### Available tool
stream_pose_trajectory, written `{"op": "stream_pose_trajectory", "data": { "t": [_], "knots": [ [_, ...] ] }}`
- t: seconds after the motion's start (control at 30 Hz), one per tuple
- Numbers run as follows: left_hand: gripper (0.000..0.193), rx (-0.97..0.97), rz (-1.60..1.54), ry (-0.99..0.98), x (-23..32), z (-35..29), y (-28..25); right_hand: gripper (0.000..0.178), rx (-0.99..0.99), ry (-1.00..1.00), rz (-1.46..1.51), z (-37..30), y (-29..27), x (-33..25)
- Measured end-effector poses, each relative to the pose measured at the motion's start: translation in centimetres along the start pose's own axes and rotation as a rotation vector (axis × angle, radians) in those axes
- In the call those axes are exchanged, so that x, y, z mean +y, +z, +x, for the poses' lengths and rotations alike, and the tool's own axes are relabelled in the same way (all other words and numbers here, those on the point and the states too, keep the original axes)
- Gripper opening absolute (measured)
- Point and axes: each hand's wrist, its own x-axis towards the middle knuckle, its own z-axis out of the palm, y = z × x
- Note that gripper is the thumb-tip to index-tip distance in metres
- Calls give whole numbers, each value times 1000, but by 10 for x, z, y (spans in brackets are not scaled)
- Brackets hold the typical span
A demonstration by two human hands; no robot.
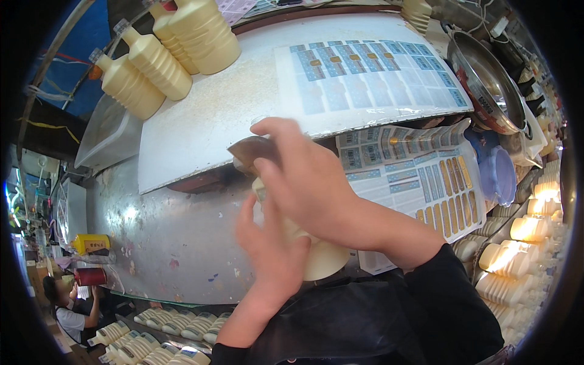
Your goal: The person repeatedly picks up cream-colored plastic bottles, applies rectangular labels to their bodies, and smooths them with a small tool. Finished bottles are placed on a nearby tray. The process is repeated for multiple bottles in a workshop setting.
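Note:
A cream-coloured plastic bottle [325, 260] lies tilted between my hands at the table's front edge, mostly covered by them. Around its side my left hand [271, 246] is closed, the fingers slightly blurred. Above it my right hand [310, 179] grips a flat, dark brown scraper [254, 152] with a curved edge, pinched between thumb and fingers. A small pale, clear thing shows at the right fingertips, too blurred to name. Just right of my hands lies a sheet of blue and gold labels [401, 176].
Several filled cream bottles [204, 36] stand at the back left on a white board [207, 121]. Another label sheet [371, 79] lies on that board. At right are a metal pan [486, 79], a purple tub [497, 176] and rows of bottles [505, 258]. A person [76, 307] works at lower left.

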Motion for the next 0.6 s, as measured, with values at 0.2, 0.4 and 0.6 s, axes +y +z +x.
{"op": "stream_pose_trajectory", "data": {
  "t": [0.2,0.4,0.6],
  "knots": [
    [92,90,-59,-10,-18,-8,15,36,80,180,-94,-9,-16,50],
    [98,97,-441,-8,-34,-7,28,35,185,95,225,-9,-19,54],
    [98,-18,-1058,-218,-35,-6,27,39,155,155,64,-11,-19,58]
  ]
}}
